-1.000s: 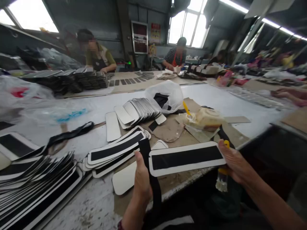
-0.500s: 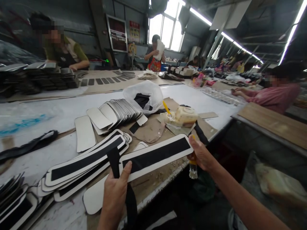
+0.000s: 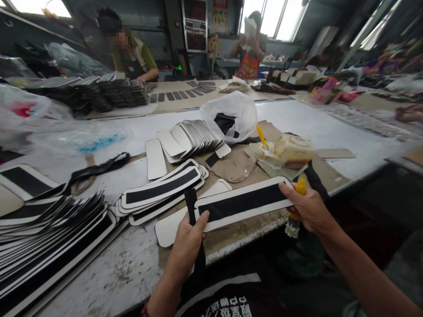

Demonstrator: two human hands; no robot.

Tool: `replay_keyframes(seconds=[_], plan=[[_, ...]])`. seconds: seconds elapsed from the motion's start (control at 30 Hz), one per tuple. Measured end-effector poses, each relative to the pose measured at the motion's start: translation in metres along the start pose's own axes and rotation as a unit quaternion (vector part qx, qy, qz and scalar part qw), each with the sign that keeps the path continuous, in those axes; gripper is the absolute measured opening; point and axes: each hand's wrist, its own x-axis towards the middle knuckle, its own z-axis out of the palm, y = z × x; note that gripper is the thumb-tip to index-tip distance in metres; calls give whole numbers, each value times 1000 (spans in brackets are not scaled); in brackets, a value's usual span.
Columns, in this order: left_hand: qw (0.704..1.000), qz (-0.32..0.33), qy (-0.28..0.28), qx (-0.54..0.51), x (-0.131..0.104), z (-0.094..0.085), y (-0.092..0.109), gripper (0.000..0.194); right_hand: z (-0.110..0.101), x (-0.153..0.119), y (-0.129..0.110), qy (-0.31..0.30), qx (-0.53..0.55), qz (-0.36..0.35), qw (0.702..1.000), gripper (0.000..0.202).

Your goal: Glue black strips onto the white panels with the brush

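Padded strip [image 3: 243, 202] held by both hands [image 3: 188, 240] [image 3: 306, 207], stacked strips [image 3: 161, 193] just beside.

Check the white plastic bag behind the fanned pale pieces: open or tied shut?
Open. The white plastic bag gapes toward the camera, and black material shows inside its mouth. Nothing ties it.

Dim workshop (bright windows [image 3: 280, 13] behind)

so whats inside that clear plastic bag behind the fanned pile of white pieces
Through the thin plastic bag, dark black material shows, likely strips like the one the left hand holds. How many lie there, or what sits beneath them, is covered.
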Motion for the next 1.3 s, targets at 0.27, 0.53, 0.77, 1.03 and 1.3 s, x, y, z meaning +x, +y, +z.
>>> replay_keyframes(seconds=[0.27,0.53,0.77,1.03,1.3], plan=[[999,0,14,38,-9,-1,7,37,2,3,5,-14,-21,-9,1000,31],[999,-29,27,21,-6,-10,0,39,-1,2,12,-23,-65,-50,996,29],[998,-60,-22,-14,-9,-12,-5,41,5,-3,6,-63,-56,-31,996,31],[981,-90,-36,-170,-23,-6,3,46,11,7,3,-96,77,100,987,42],[972,-110,-52,-203,-30,-25,1,33,23,15,7,-112,102,145,978,48]])
